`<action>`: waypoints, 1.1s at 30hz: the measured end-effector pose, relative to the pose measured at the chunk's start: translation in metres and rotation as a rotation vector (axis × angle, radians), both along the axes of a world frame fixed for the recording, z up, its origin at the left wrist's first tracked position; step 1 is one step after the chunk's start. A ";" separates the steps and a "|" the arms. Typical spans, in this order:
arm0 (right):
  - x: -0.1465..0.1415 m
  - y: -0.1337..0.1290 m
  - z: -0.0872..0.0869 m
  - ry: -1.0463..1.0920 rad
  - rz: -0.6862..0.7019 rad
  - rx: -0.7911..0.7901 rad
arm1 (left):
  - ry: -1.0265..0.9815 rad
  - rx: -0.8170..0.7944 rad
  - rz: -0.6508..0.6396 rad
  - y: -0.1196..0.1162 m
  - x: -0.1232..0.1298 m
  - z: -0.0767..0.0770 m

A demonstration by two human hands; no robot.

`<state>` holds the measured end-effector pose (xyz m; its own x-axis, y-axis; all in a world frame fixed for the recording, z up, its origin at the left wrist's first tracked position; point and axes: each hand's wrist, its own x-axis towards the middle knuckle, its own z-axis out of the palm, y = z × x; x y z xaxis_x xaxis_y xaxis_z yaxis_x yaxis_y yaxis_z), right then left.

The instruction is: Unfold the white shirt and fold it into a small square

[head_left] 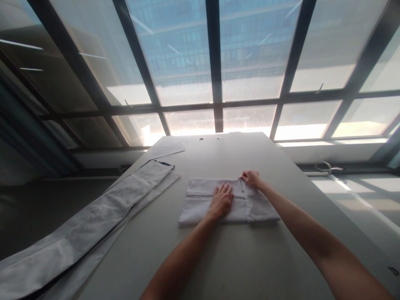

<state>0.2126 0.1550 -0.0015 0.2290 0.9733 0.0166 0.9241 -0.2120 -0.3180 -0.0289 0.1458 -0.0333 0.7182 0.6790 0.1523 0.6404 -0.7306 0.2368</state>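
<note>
A folded piece of light grey-white cloth point(200, 210) lies flat on the white table, with a seam running across its length. My left hand point(221, 201) rests on the middle of it, fingers stretched out and pressed flat. At the cloth's far right edge, my right hand point(251, 178) has its fingers closed on the fabric near a fold. The right part of the cloth is folded over, leaving a crosswise edge beside my left hand. My right fingertips are partly hidden.
The white table point(218, 156) reaches toward large framed windows point(215, 50). Long grey-white fabric pieces with dark edges point(103, 216) lie along its left side and hang past the edge. A coiled cable point(323, 167) is near the wall at right.
</note>
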 end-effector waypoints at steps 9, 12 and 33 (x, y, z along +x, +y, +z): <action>-0.004 -0.019 -0.009 0.013 -0.074 0.160 | 0.007 0.008 -0.001 0.000 0.001 -0.002; -0.016 -0.044 -0.015 0.004 -0.211 0.222 | -0.001 -0.013 -0.003 0.001 0.001 -0.001; -0.086 -0.091 0.008 -0.094 -0.258 -0.035 | -0.119 -0.015 -0.076 -0.007 0.019 0.005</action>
